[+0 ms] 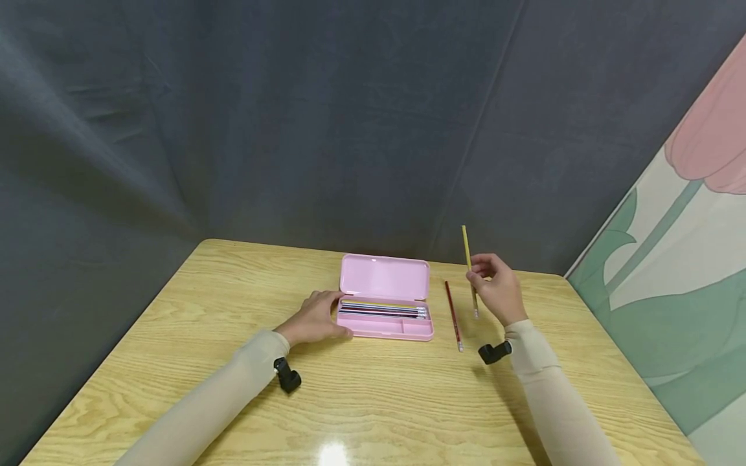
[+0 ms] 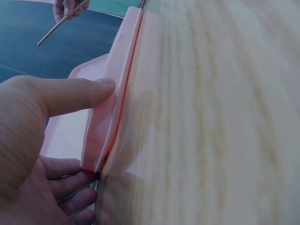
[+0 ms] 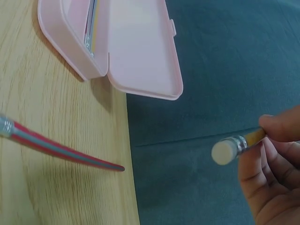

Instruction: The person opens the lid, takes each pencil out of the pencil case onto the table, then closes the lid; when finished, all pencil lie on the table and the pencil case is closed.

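Note:
A pink pencil case lies on the table with its lid raised at the back. Several pencils lie side by side in its long compartment. My left hand grips the case's left end, thumb along the front wall and fingers round the end, as the left wrist view shows. Between thumb and fingers, my right hand pinches a yellow pencil, held up right of the case with its white eraser end down. A red pencil with an eraser lies between the case and that hand.
The wooden table ends at the back against a dark grey curtain. On the right stands a panel with a painted pink flower and green leaves. Small black cameras are strapped to both wrists.

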Available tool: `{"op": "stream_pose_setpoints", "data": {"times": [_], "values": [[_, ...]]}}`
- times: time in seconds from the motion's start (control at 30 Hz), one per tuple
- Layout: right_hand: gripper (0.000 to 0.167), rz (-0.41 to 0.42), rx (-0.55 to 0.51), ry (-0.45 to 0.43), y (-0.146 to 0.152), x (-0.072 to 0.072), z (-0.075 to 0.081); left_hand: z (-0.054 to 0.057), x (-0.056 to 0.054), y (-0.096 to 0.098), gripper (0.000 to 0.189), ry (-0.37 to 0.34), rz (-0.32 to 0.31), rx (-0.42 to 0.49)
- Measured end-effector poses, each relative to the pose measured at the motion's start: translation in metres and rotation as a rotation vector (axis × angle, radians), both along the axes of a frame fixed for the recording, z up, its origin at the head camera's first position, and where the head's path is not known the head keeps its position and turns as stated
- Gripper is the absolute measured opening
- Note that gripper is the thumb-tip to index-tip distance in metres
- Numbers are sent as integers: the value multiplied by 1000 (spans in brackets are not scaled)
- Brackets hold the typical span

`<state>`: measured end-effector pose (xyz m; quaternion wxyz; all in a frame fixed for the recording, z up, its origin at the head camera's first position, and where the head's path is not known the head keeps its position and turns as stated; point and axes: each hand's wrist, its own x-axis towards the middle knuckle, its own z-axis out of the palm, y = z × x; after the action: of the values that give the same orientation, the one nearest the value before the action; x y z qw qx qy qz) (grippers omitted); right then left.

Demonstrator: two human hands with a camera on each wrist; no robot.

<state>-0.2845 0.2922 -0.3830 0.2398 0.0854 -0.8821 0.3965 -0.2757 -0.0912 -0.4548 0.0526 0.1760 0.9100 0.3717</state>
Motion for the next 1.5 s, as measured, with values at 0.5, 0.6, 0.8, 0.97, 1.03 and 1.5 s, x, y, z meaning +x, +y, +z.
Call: {"op": "stream_pose_setpoints", "data": {"times": [0.5,0.6,0.8,0.97,1.03,1.5], "values": [[25,-90,46,-28,15,3,-6,3,2,-1,91,-6,4,-9],[26,-89,53,-36,16,1,-9,3,3,-1,91,-10,5,-8],[26,-99,69,-85,18,-1,-16,4,3,-1,91,-12,4,-11],[28,-84,69,-132,20,-1,-20,4,3,0,92,-17,4,-17],[29,-80,80,-159,20,0,-22,4,3,0,91,-18,4,-18],[32,-59,216,-334,21,-6,-40,4,2,1,91,-15,5,-20]]}}
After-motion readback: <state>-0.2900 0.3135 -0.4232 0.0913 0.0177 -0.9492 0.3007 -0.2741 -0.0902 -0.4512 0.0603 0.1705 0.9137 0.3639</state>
